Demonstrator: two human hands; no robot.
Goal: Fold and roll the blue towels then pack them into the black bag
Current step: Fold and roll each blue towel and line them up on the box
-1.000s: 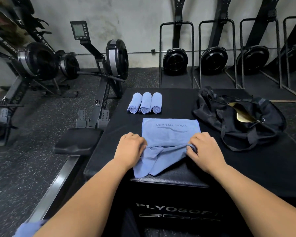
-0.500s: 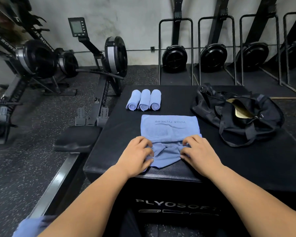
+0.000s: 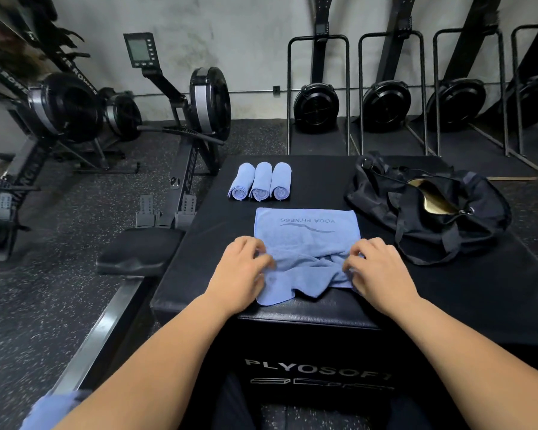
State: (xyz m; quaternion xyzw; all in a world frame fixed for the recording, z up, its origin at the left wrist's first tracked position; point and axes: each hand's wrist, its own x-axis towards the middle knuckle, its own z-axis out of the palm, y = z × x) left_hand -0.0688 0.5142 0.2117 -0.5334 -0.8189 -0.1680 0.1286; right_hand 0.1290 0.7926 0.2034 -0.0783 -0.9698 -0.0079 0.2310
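Observation:
A blue towel [image 3: 306, 234] printed "YOGA FITNESS" lies on the black padded box [image 3: 323, 178], its far half flat and its near half crumpled. My left hand [image 3: 241, 268] rests on the towel's left near edge, fingers curled onto the cloth. My right hand [image 3: 378, 268] pinches the crumpled cloth at the right near edge. Three rolled blue towels [image 3: 261, 181] lie side by side behind it. The black bag [image 3: 429, 206] sits at the right on the box, its zip open on a gold lining.
Rowing machines [image 3: 180, 125] stand on the rubber floor to the left, one seat [image 3: 140, 249] close to the box's left edge. Upright machines [image 3: 385, 103] line the back wall. More blue cloth [image 3: 48, 411] shows at the bottom left corner.
Both hands have pushed the towel's near part up onto the box. The cloth that hung over the front edge now lies bunched on top.

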